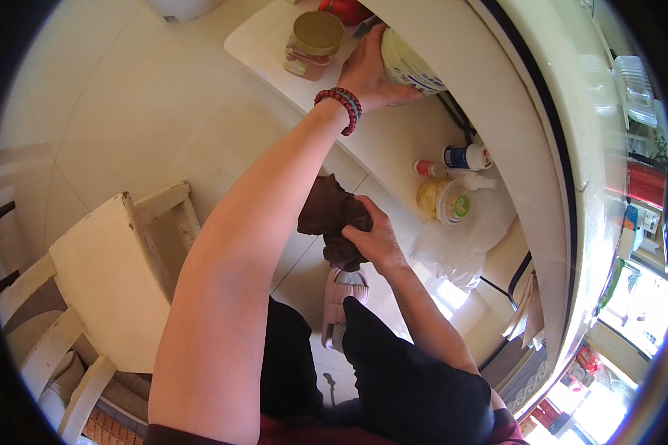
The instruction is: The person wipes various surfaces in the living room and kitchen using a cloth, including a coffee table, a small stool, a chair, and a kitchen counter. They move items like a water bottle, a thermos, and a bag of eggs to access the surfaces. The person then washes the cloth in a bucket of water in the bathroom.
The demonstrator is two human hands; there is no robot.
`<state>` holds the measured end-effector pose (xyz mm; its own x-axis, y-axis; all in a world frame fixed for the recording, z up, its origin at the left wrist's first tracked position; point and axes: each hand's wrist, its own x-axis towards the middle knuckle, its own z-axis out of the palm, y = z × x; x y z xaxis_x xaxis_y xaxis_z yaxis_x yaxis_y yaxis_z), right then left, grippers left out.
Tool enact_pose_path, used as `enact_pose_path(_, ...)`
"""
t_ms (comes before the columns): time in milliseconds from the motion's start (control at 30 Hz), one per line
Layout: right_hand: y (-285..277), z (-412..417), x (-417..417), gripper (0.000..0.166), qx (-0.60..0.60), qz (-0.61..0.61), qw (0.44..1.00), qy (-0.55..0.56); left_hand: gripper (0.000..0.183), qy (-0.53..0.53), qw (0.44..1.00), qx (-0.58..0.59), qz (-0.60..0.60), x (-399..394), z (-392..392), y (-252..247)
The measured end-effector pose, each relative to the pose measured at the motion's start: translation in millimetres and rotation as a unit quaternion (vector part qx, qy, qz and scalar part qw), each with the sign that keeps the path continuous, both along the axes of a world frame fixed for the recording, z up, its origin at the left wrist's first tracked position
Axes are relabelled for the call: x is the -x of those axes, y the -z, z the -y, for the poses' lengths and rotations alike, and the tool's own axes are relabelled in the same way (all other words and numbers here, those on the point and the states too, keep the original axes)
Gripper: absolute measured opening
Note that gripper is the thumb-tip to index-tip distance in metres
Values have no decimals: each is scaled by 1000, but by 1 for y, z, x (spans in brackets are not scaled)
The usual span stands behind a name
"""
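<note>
My left hand (367,78), with red beaded bracelets at the wrist, is spread around the side of a pale round container (406,61) that bears blue writing. The container stands on a white shelf (362,147) beneath an overhanging white top, which hides part of it. Lower down, my right hand (377,238) grips a crumpled dark brown cloth (328,208) above the tiled floor. My left forearm passes close to the cloth's left edge.
A jar with a gold-coloured lid (314,41) is left of my left hand. Small bottles (465,157), a clear tub of pale yellow food (444,201) and a plastic bag (456,245) lie further along. A worn white wooden chair (111,283) stands at left.
</note>
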<state>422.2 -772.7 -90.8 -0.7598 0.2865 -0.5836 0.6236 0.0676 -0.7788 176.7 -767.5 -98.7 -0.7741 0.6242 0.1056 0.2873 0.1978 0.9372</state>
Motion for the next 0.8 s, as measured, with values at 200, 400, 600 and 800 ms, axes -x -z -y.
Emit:
enact_pose_path(200, 7, 7, 4, 48, 10, -22, 999, 24, 74, 98, 985, 39, -138, -64, 14, 7)
enact_pose_path(400, -11, -2, 27, 41, 22, -56, 996, 64, 45, 32, 987, -2, -160, -73, 54, -17)
enact_pose_path(600, -26, -44, 116, 60, -150, -237, 942, 185, 59, -291, 942, 18, -167, -12, 110, -15)
enact_pose_path(800, 31, -82, 245, 70, -597, -35, 799, -68, 81, -265, 957, 36, -114, 23, 82, -7)
